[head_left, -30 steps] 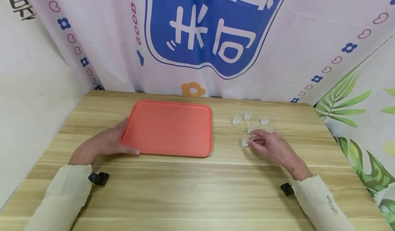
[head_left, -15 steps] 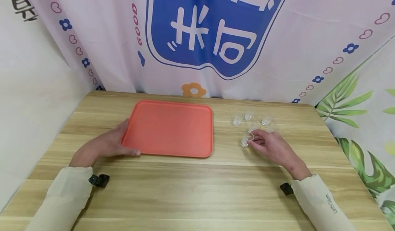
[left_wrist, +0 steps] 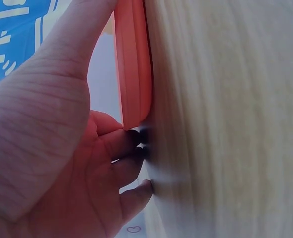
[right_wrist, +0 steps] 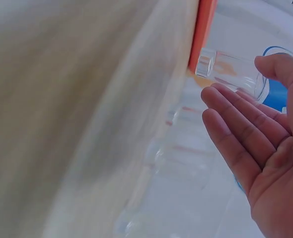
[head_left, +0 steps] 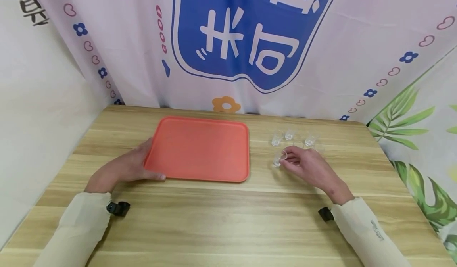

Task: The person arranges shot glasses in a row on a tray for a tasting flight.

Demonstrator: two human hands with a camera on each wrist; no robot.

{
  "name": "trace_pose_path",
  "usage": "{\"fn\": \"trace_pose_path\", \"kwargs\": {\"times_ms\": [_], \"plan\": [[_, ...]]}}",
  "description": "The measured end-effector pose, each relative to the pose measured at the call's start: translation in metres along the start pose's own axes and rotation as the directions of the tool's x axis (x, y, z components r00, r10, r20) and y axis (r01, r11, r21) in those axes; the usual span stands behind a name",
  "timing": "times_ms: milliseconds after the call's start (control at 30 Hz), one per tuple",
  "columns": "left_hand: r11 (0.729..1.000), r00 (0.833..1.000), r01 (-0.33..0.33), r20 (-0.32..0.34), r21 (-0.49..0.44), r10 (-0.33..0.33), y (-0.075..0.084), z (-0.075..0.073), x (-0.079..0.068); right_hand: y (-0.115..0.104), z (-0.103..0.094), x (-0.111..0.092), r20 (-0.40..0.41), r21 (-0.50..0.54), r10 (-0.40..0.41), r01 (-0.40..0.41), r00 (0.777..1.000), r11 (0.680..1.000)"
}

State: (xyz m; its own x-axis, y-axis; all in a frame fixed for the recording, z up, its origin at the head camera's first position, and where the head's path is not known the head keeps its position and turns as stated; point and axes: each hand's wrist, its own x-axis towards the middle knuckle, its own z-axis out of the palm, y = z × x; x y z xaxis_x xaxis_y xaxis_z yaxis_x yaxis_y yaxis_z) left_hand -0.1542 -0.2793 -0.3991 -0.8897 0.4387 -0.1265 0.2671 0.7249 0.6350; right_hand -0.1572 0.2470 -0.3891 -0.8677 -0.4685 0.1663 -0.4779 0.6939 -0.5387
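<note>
My left hand (head_left: 131, 164) grips the near left corner of a red rectangular tray (head_left: 200, 150), its thumb along the front edge and its fingers curled at the left side. The left wrist view shows the tray's side wall (left_wrist: 132, 64) between thumb and fingers. To the right of the tray, my right hand (head_left: 310, 167) pinches a small clear shot glass (right_wrist: 233, 74) by its rim, between thumb and fingertips. This glass tilts slightly, close over the table. Behind it stand several similar glasses (head_left: 276, 140), some partly hidden by the right hand.
The wood-grain table (head_left: 221, 219) stretches in front of both hands. A printed curtain (head_left: 143, 60) hangs along its back edge. White cloth borders the left side, and leaf-patterned cloth (head_left: 403, 120) the right.
My right hand has moved slightly left with the shot glass, away from the other glasses. The left hand stays on the tray. The head view has shifted a little.
</note>
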Motion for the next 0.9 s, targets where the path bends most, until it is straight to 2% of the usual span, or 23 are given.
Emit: {"fn": "trace_pose_path", "kwargs": {"times_ms": [167,333,567,900], "plan": [[1.000,1.000,0.021,0.002,0.004,-0.021,-0.003,-0.002,-0.002,-0.014,0.003,0.018,0.003,0.031,-0.036,0.036,0.999,0.999],[1.000,1.000,-0.006,-0.003,-0.001,0.006,-0.004,-0.001,0.001,-0.026,0.010,0.039,0.007,0.082,-0.078,0.077,0.997,0.994],[0.997,0.997,0.077,0.028,0.009,-0.077,-0.001,-0.001,-0.002,-0.043,0.026,0.066,0.028,0.138,-0.128,0.123,0.991,0.983],[0.996,0.995,0.093,0.035,0.002,-0.093,-0.002,-0.001,-0.002,-0.064,0.051,0.091,0.056,0.172,-0.179,0.167,0.982,0.971]]}}
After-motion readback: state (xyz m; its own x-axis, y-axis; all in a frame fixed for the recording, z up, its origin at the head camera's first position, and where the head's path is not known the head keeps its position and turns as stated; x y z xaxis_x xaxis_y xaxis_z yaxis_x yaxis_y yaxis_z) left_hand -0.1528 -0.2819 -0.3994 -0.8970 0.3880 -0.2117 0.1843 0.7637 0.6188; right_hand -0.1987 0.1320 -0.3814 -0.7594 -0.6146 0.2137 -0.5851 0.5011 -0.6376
